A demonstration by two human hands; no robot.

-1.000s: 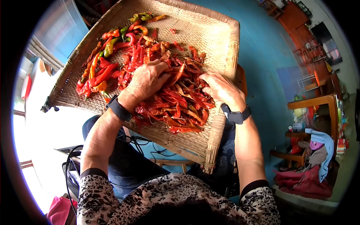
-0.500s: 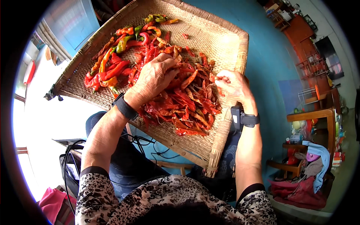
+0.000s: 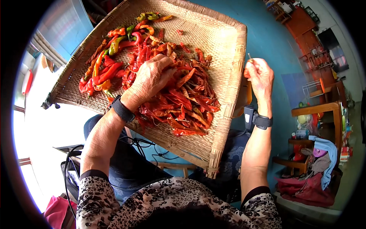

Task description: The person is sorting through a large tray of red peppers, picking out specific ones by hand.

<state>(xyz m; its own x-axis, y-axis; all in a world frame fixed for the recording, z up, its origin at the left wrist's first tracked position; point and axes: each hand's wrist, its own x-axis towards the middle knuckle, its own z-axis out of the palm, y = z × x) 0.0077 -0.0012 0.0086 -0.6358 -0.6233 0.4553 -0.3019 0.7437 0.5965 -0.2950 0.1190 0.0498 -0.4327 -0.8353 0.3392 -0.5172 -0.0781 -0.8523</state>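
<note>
A shallow woven basket (image 3: 213, 32) is tilted across my lap with a heap of dried red chili peppers (image 3: 187, 99) in its middle. My left hand (image 3: 149, 79) rests on the heap with curled fingers. Their tips are hidden, so what they grip does not show. Just past the basket's right rim, my right hand (image 3: 261, 78) pinches a small dried chili pepper (image 3: 247, 72). Its pale stem points up, and most of it is covered by my fingers. Fresher, glossy red, orange and green peppers (image 3: 110, 72) lie on the basket's left side.
Black cables (image 3: 141, 145) hang below the basket near my knees. A black bag (image 3: 70, 171) stands at my left. To the right, on the blue floor (image 3: 267, 26), stands a wooden chair (image 3: 316, 110) with cloths (image 3: 324, 160) beside it.
My right hand has moved right, from above the basket to outside its rim, with a small chili pepper in it. My left hand stays on the heap. The view has shifted slightly.
</note>
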